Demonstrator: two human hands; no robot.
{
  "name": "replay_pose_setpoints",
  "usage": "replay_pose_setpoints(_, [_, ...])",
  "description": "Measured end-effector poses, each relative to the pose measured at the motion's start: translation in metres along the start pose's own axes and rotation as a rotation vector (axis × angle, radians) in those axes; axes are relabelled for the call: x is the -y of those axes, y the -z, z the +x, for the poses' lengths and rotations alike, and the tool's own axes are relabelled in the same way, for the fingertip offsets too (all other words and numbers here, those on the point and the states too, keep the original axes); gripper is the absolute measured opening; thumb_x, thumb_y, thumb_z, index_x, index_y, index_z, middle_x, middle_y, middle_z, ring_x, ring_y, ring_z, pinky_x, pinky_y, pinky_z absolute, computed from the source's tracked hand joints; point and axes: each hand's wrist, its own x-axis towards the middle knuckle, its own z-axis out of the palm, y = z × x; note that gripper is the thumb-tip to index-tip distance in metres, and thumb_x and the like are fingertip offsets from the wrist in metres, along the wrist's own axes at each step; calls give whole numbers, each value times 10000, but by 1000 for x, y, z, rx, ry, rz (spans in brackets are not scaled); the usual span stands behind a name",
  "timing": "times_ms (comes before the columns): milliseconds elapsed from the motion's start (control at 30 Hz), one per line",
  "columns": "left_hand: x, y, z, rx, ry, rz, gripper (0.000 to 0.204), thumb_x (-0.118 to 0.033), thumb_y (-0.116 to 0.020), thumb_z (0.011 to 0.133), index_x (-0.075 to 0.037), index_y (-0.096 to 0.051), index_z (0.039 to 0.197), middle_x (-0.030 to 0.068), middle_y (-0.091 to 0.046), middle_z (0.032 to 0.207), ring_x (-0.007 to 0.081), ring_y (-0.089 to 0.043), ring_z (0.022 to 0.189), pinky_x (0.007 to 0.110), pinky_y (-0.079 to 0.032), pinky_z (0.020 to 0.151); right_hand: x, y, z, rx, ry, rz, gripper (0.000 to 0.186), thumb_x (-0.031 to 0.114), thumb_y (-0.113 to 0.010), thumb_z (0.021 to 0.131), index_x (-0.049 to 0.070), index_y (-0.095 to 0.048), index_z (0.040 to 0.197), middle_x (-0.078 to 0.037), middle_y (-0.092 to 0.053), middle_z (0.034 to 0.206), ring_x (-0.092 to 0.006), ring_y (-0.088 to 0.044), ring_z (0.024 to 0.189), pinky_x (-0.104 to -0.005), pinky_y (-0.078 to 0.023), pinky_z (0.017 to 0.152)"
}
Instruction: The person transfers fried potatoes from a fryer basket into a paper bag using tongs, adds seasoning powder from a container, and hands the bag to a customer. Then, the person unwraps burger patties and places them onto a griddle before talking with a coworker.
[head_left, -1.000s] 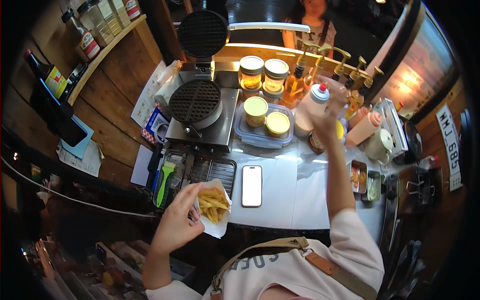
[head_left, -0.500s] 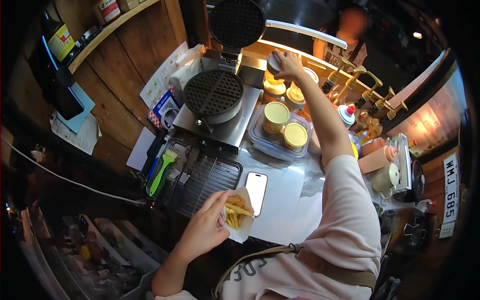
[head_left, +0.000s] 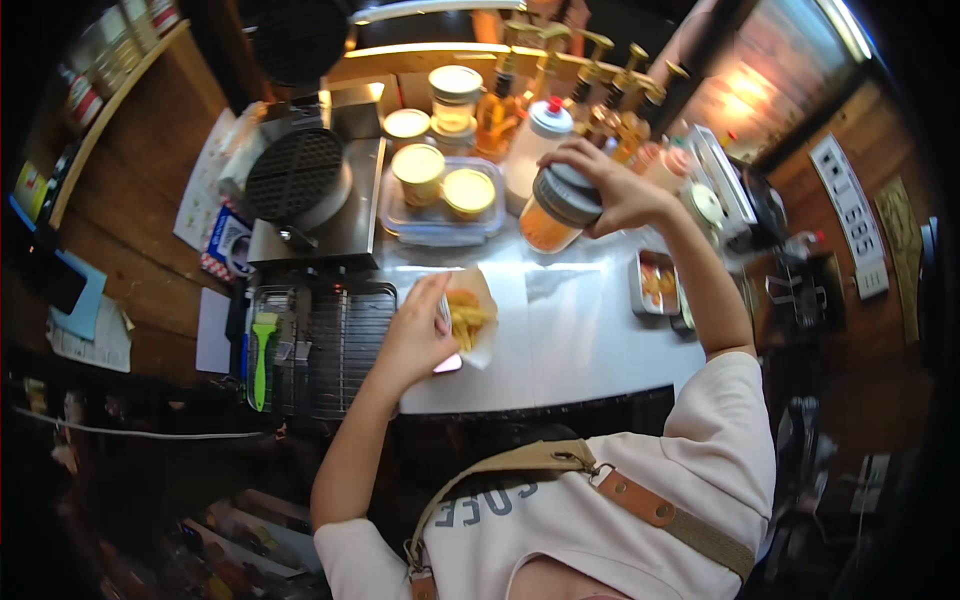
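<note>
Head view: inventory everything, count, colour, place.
Fries packet: one, white, front centre
Jar: one, orange, grey-lidded, above counter
Phone: one, pale, mostly hidden, below packet
Waffle iron: one, black, back left
Plastic box: one, clear, beside waffle iron
Yellow-lidded tubs: two, yellow, on plastic box
Red-tipped bottle: one, white, behind jar
Pump bottles: several, amber, back edge
Wire rack: one, dark, left of packet
Brush: one, green, rack's left side
Food tray: one, silver, right of jar
Left hand: one, bare, holding packet
Right hand: one, bare, holding jar
</note>
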Motion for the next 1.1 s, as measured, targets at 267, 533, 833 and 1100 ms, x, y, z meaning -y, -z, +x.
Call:
replay_pose_setpoints(267, [30,-57,62,53,-107,-33,743,9,-600,550,3,-377,1258,119,-439,1185,134,-540,635,240,-471,616,-26,-81,-107,-102,-346,-144,844,38,-690,437,238,-416,1211,-161,-378,1204,-358,-377,1127,-395,-367,940])
replay_pose_setpoints(533, [11,-67,107,89,-24,-48,690,-22,-646,541,70,-429,1189,136,-477,1138,132,-551,647,248,-478,635,-55,-119,-125,-48,-462,-158,909,81,-711,438,254,-369,1262,-168,-358,1238,-366,-347,1160,-455,-314,977])
replay_pose_setpoints(833, [-7,-70,195,453,63,-180,644,2,-620,661,-10,-388,1261,5,-491,635,73,-473,558,203,-398,511,-57,-117,-107,-10,-612,-112,1034,226,-791,464,316,-235,1331,-140,-271,1316,-354,-221,1250,-620,-174,980])
replay_pose_setpoints(1100, [16,-70,254,640,135,-212,642,-14,-555,669,-58,-383,1286,14,-509,701,80,-502,609,209,-418,562,-79,-120,-98,-293,-400,40,892,245,-744,563,259,-278,1324,-183,-400,1183,-363,-381,1119,-469,-349,916])
